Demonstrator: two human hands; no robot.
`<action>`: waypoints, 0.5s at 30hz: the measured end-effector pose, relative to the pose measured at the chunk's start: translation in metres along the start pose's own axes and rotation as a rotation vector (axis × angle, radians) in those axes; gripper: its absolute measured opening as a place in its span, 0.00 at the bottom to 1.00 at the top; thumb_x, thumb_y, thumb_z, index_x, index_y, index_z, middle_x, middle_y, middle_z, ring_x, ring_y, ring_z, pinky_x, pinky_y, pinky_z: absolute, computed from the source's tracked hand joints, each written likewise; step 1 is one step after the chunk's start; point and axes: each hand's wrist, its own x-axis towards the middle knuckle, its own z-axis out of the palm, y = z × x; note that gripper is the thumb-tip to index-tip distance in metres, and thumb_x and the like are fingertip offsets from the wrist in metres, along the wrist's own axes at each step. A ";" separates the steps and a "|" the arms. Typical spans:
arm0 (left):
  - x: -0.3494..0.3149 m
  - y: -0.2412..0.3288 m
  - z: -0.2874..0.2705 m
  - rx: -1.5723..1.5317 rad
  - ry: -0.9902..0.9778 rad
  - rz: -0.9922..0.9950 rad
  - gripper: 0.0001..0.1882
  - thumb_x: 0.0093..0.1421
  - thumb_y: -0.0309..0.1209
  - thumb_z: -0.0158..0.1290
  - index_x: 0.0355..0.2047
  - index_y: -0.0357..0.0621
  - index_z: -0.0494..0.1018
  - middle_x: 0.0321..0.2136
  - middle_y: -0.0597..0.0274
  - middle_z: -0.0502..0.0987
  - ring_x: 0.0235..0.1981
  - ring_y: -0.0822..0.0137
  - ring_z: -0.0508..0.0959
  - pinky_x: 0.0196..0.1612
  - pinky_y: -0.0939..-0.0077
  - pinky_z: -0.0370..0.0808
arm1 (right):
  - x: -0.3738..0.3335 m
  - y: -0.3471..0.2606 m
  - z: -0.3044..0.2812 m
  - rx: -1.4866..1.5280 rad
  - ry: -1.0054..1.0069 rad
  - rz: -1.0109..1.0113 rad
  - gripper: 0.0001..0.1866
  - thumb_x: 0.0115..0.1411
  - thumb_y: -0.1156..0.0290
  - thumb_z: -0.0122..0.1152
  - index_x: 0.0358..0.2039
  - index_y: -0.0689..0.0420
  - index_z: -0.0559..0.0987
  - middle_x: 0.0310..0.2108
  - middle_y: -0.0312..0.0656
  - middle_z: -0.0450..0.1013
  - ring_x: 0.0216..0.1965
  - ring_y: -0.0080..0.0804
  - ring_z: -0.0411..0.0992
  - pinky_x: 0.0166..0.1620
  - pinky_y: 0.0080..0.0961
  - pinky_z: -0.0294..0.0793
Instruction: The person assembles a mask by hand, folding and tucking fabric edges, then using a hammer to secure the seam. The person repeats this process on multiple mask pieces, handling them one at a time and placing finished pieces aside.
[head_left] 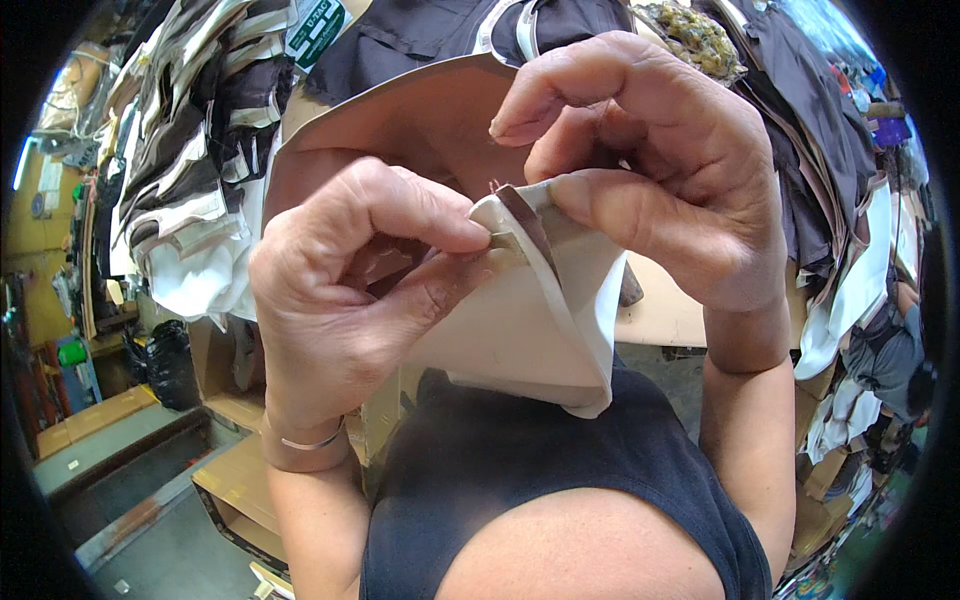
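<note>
A: Where is the pale cloth point(480, 335) held?

B: In mid-air, before a black top point(470, 440). Its upper edge is pinched between thumb and forefinger by the left hand point(350, 275); just beside, the edge is clamped under the thumb of the right hand point(670, 170), whose forefinger is raised clear. Between the two grips, a brown strip point(528, 220) is seen along the fold. The hands are set apart, close but not touching.

A: What could go wrong?

B: The strip could be skewed if one side is pulled harder than the other. The edge could be frayed if the loose threads point(494, 186) are tugged. The cloth could be dropped if either pinch is eased, since its lower corner is left hanging.

A: And the count?

B: Two hands, one pale cloth, one brown strip, one bangle point(310, 443) on the left wrist and, at far left, one black bag point(168, 365) are shown. The threads are too fine to be counted, and the stacked pieces point(190, 190) overlap too closely.
</note>
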 end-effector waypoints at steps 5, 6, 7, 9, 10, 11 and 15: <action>0.010 0.011 0.001 -0.094 -0.003 -0.264 0.17 0.45 0.23 0.58 0.35 0.35 0.67 0.27 0.60 0.72 0.28 0.77 0.71 0.33 0.87 0.67 | -0.013 0.001 0.013 -0.115 0.181 0.031 0.15 0.45 0.85 0.52 0.37 0.68 0.70 0.34 0.43 0.68 0.26 0.20 0.69 0.30 0.11 0.68; 0.011 0.010 -0.005 -0.056 -0.101 -0.320 0.14 0.46 0.26 0.57 0.34 0.35 0.68 0.28 0.63 0.72 0.28 0.77 0.71 0.34 0.86 0.67 | -0.007 -0.009 0.009 -0.222 0.118 0.055 0.15 0.46 0.84 0.52 0.37 0.68 0.70 0.34 0.43 0.68 0.26 0.20 0.69 0.30 0.11 0.68; 0.014 0.009 -0.010 -0.043 -0.142 -0.342 0.13 0.47 0.25 0.57 0.32 0.35 0.69 0.28 0.63 0.72 0.29 0.77 0.71 0.34 0.86 0.67 | -0.004 -0.011 0.009 -0.246 0.088 0.058 0.15 0.47 0.83 0.52 0.38 0.68 0.69 0.34 0.43 0.68 0.27 0.20 0.68 0.31 0.12 0.68; 0.020 0.013 -0.017 -0.007 -0.224 -0.368 0.10 0.47 0.25 0.56 0.30 0.34 0.70 0.28 0.64 0.72 0.29 0.77 0.70 0.35 0.86 0.67 | 0.004 -0.017 0.010 -0.217 0.063 0.031 0.14 0.48 0.82 0.53 0.38 0.67 0.69 0.35 0.42 0.68 0.28 0.19 0.68 0.33 0.12 0.67; 0.022 0.015 -0.015 0.048 -0.192 -0.275 0.06 0.48 0.23 0.55 0.27 0.34 0.71 0.27 0.66 0.72 0.29 0.78 0.70 0.34 0.86 0.67 | 0.008 -0.019 0.010 -0.194 0.064 0.006 0.14 0.49 0.82 0.53 0.39 0.67 0.69 0.35 0.41 0.68 0.29 0.19 0.67 0.34 0.12 0.67; 0.027 0.016 -0.018 0.132 -0.212 -0.183 0.05 0.49 0.21 0.53 0.28 0.34 0.71 0.26 0.65 0.72 0.28 0.78 0.71 0.32 0.87 0.67 | 0.011 -0.020 0.009 -0.175 0.067 -0.022 0.14 0.49 0.81 0.53 0.39 0.67 0.69 0.35 0.40 0.68 0.30 0.19 0.67 0.35 0.13 0.67; 0.043 0.035 -0.020 0.314 -0.214 -0.027 0.06 0.49 0.20 0.53 0.29 0.33 0.71 0.26 0.65 0.72 0.28 0.78 0.71 0.32 0.87 0.68 | 0.017 -0.019 0.000 -0.232 0.051 -0.178 0.14 0.51 0.79 0.53 0.40 0.66 0.68 0.36 0.40 0.68 0.35 0.21 0.67 0.40 0.15 0.66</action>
